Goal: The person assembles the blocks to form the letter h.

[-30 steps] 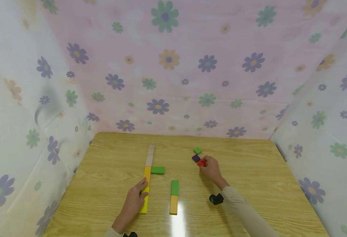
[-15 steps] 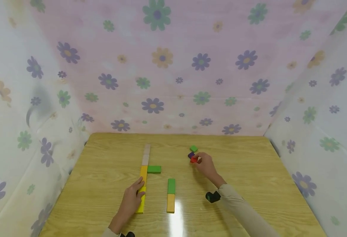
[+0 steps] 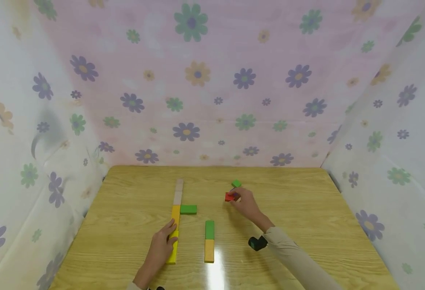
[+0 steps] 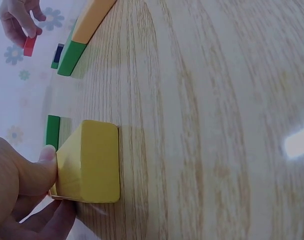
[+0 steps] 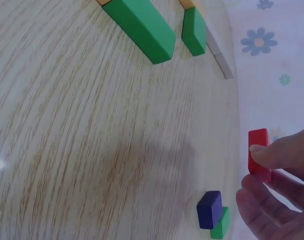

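Observation:
My right hand (image 3: 246,204) pinches a red block (image 3: 229,197) between thumb and fingers. The right wrist view shows this red block (image 5: 259,152) raised off the tabletop. Below it lie a dark purple block (image 5: 210,210) and a small green block (image 3: 236,183). My left hand (image 3: 160,244) grips the yellow block (image 3: 172,253) at the near end of a straight row, thumb on one side and fingers on the other. Beyond it in that row come an orange-yellow block (image 3: 176,212) and pale wood blocks (image 3: 178,192). A green block (image 3: 188,209) juts rightward from the row.
Between my hands, a second green block (image 3: 209,230) and an orange block (image 3: 209,251) lie end to end. All blocks are on a wood-grain table (image 3: 288,193). Flower-print cloth (image 3: 212,88) encloses its back and sides.
My right hand has lifted the red block and carried it leftward, away from the purple block. The left hand keeps its hold on the row. The head view has shifted slightly.

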Action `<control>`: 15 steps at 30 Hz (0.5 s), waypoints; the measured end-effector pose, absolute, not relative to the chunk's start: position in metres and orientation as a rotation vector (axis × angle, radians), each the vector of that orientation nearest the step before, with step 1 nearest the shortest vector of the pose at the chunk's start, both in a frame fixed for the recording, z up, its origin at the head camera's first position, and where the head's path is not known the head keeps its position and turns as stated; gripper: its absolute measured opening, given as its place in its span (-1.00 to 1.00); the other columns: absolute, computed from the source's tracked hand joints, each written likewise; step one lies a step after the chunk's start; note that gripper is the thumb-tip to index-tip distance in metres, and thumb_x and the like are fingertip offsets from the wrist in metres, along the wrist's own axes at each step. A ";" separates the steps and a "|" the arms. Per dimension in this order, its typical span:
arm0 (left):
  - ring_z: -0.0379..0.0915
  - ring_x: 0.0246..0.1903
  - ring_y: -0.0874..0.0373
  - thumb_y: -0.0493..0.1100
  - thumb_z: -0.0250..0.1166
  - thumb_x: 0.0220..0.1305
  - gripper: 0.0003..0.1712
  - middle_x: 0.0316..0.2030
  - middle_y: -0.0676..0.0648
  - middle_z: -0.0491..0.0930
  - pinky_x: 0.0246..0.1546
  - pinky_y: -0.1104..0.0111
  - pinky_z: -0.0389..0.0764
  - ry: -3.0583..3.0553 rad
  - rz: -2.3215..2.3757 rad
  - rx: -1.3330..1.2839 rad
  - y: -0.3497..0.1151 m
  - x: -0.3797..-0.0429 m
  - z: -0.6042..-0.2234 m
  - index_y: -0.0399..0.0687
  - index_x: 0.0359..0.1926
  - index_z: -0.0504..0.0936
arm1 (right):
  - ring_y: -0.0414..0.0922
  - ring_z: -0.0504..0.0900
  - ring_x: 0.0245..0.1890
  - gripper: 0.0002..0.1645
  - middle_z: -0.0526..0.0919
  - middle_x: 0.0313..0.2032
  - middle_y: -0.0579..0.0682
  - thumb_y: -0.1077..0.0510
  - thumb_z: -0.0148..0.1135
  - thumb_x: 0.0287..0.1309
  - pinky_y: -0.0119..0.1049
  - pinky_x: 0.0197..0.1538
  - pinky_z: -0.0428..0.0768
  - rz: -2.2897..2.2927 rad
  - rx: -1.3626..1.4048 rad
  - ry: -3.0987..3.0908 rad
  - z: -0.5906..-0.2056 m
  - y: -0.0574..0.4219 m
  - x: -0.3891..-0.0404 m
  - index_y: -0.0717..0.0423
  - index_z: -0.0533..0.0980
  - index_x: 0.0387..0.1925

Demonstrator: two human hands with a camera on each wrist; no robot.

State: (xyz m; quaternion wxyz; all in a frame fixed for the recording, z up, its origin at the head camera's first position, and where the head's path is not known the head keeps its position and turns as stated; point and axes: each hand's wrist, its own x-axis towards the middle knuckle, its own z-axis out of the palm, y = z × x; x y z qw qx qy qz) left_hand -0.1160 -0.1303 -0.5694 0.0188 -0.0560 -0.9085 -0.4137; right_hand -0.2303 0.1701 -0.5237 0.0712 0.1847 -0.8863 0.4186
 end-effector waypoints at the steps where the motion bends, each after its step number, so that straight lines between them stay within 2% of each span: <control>1: 0.30 0.20 -0.18 -0.45 0.31 0.11 -0.47 0.26 -0.25 0.34 0.05 0.11 0.48 -2.819 -1.289 -0.172 -0.130 -0.116 -0.569 -0.43 0.15 0.47 | -0.09 0.59 -0.44 -0.75 0.65 -0.29 0.09 0.46 0.35 -0.08 -0.30 -0.38 0.60 1.265 0.572 -2.665 -0.523 0.169 -0.230 0.26 0.61 -0.27; 15: 0.28 0.21 -0.18 -0.46 0.30 0.11 -0.47 0.26 -0.26 0.33 0.04 0.13 0.49 -2.811 -1.318 -0.163 -0.130 -0.114 -0.564 -0.44 0.15 0.47 | -0.08 0.61 -0.38 -0.74 0.65 -0.23 0.07 0.43 0.35 -0.02 -0.32 -0.33 0.62 1.287 0.728 -2.707 -0.525 0.144 -0.226 0.23 0.60 -0.22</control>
